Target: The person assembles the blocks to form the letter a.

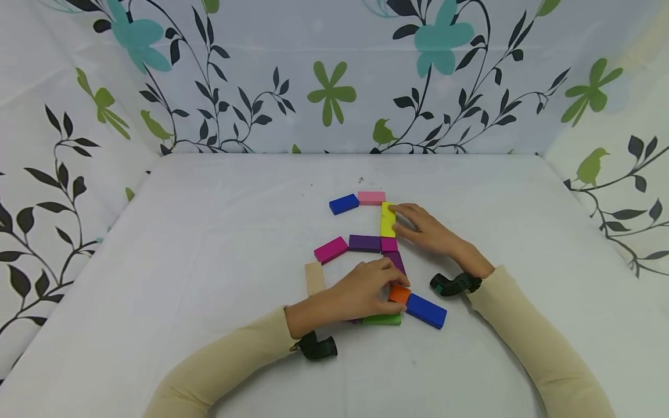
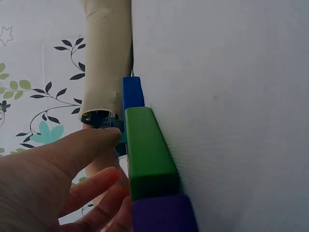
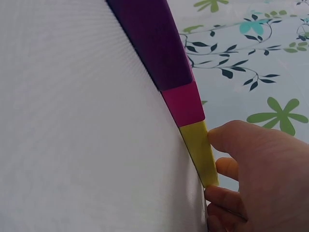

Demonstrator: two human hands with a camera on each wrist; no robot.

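Observation:
My left hand [image 1: 360, 290] reaches over the lower blocks, its thumb and fingertips on either side of a small orange block [image 1: 399, 294]. A blue block [image 1: 425, 311] lies against the orange one, and a green block [image 1: 382, 319] sits just below the thumb. In the left wrist view the green block hides the orange one. My right hand [image 1: 431, 232] holds the upright-lying yellow block [image 1: 388, 220], thumb at its right side and a finger near its far end. A small magenta block [image 1: 389, 244] adjoins the yellow one, followed by a purple block [image 1: 395, 263].
At the top, a pink block [image 1: 371, 198] meets a blue block [image 1: 344, 204]. Left of the small magenta piece lie a purple block [image 1: 364, 243], a longer magenta block [image 1: 331, 249] and a natural wood block [image 1: 315, 278]. All lie on a white-covered table [image 1: 235, 232] before patterned cloth [image 1: 292, 35].

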